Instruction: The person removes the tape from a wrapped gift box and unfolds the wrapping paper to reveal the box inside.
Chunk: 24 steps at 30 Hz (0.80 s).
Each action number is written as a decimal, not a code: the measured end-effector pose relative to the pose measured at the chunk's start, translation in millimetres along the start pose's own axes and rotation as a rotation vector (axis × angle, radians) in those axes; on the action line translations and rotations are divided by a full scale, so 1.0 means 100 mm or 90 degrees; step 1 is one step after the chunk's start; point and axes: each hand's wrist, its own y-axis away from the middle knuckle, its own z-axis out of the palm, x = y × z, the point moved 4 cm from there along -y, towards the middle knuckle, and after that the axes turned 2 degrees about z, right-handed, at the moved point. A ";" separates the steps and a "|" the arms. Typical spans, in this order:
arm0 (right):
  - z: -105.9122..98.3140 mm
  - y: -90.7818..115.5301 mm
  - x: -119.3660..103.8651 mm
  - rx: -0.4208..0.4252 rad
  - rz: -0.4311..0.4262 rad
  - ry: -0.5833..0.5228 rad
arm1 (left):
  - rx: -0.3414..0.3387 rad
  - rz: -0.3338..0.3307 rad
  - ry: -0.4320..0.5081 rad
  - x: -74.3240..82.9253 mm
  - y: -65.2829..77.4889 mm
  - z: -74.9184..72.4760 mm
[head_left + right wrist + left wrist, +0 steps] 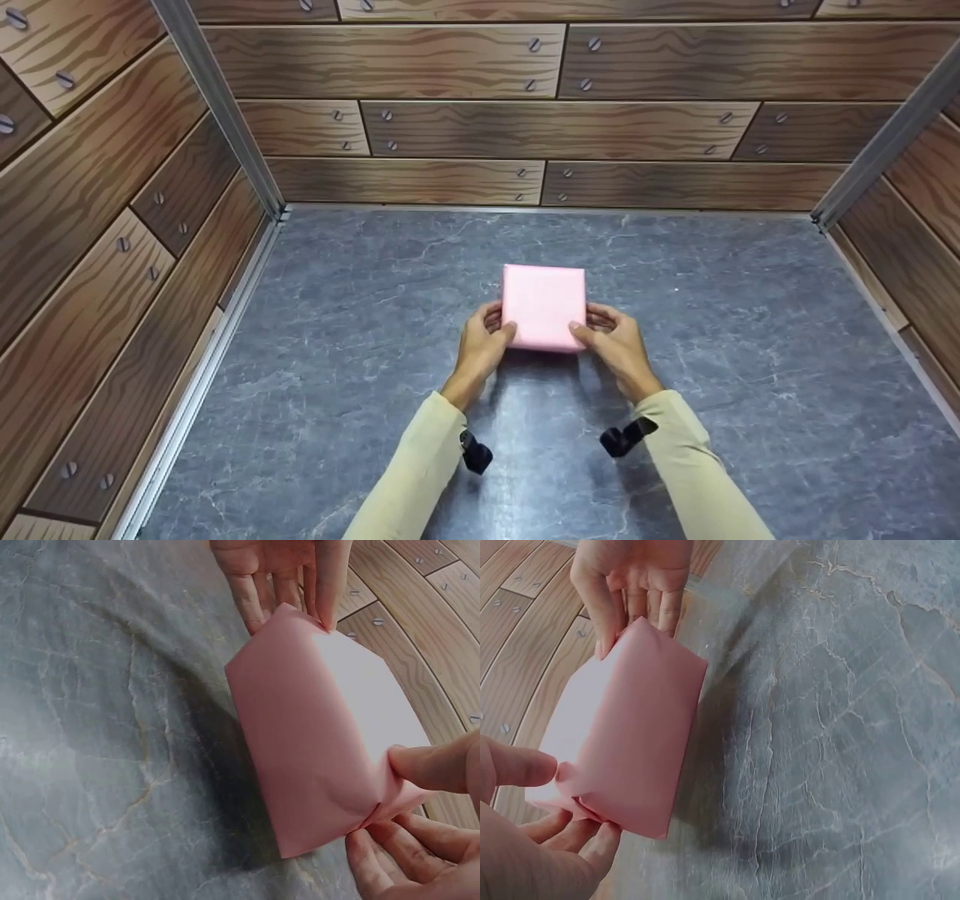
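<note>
Between my two hands is a box wrapped in pink paper (pixel 544 307), with folded paper showing at its ends in both wrist views. My left hand (pixel 482 343) grips the left side, its thumb on the near top corner and its fingers against the end. On the opposite side my right hand (pixel 616 346) grips it the same way. In the left wrist view the pink box (pixel 641 735) shows a smooth long side, and a shadow lies beside it. Whether its underside touches the table cannot be told.
A grey marbled tabletop (pixel 360 300) spreads around the box. Wood-plank patterned panels (pixel 450 127) rise at the back and on both sides, joined by metal corner posts (pixel 225 105). Each sleeved forearm carries a small black camera (pixel 475 452) at the wrist.
</note>
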 end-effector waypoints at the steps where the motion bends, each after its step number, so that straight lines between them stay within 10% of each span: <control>1: 0.00 0.00 -0.01 -0.005 -0.001 -0.002 | -0.001 0.001 0.002 0.01 0.00 0.00; 24: -0.01 0.00 -0.08 -0.055 -0.018 -0.028 | -0.010 0.001 0.028 0.07 0.03 -0.08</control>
